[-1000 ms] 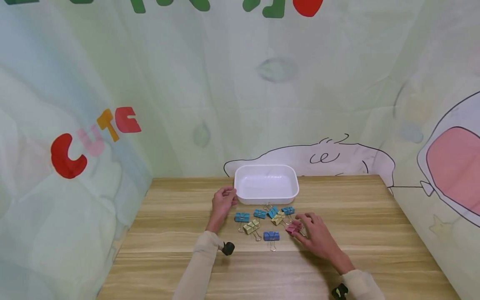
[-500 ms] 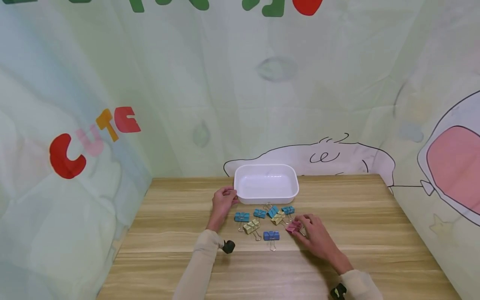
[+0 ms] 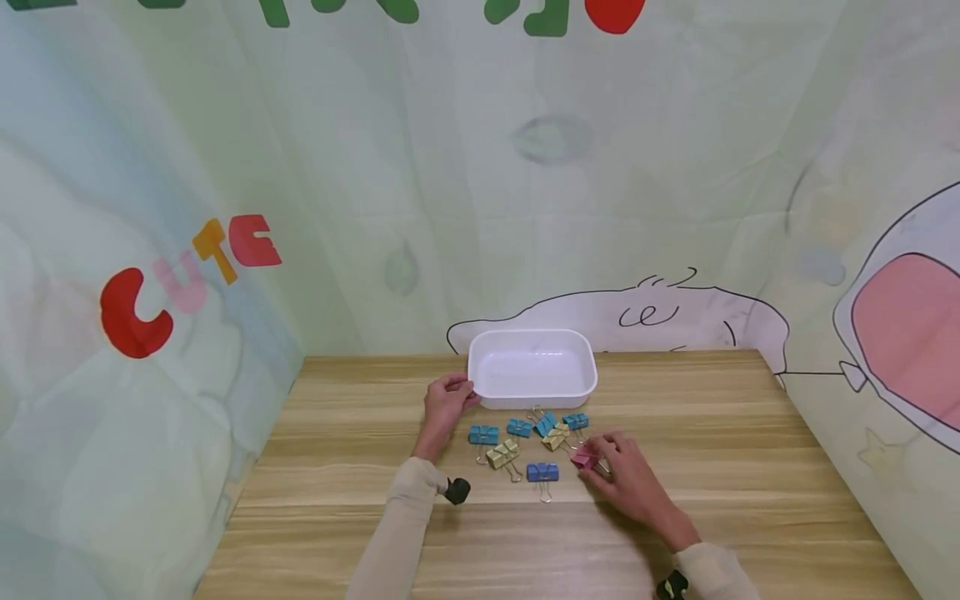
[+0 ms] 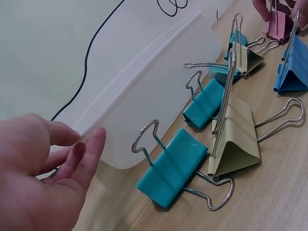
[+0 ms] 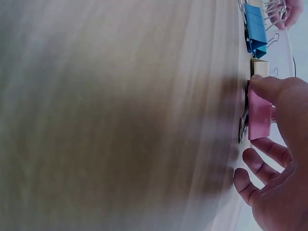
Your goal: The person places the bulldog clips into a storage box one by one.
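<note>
My left hand [image 3: 446, 410] is at the front left corner of a white plastic tray [image 3: 480, 395]. In the left wrist view its fingertips [image 4: 98, 139] pinch the rim. My right hand [image 3: 630, 477] pinches a pink binder clip [image 3: 582, 457] by its ends, thumb on one and a finger at the other, low over the table. In front of the tray lie teal binder clips [image 3: 483, 434], a pale yellow binder clip [image 3: 502, 454] and a blue binder clip [image 3: 542, 472]. Another yellow binder clip [image 3: 556, 437] overlaps a teal one near the pink clip.
The wooden table [image 3: 360, 467] carries the tray near its back edge. Behind and beside it hangs a printed cloth backdrop [image 3: 390, 208]. Wire handles [image 4: 284, 118] of the clips stick up and outward between the hands.
My right hand has shifted slightly left, its fingers closing in around the pink binder clip. The left hand stays at the tray's corner, and the other clips lie as before.
</note>
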Motion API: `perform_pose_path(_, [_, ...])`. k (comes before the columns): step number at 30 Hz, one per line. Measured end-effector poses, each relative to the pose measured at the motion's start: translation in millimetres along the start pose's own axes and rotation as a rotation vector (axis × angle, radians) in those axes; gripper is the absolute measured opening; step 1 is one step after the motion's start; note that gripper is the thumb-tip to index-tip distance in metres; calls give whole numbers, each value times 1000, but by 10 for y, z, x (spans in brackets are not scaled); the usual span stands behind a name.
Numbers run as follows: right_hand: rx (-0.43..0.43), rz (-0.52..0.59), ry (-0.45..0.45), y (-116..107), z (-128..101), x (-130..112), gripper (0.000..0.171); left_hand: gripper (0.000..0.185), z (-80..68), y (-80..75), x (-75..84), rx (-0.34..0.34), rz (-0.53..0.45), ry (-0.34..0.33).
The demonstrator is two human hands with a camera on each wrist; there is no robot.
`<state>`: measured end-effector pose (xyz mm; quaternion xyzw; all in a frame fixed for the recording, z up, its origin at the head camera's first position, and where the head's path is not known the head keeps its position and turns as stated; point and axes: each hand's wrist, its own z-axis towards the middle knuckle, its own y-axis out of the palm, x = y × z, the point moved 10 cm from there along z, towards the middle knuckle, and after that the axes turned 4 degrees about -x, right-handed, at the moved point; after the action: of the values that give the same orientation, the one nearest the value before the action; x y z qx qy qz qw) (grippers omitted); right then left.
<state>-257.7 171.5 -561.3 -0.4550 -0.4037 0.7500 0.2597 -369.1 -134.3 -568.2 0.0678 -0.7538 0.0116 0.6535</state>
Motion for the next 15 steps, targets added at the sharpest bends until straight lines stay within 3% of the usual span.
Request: perform_pose_path(15, [52, -20, -24, -3, -5, -29, 36, 33, -46, 30, 75, -23, -22, 0])
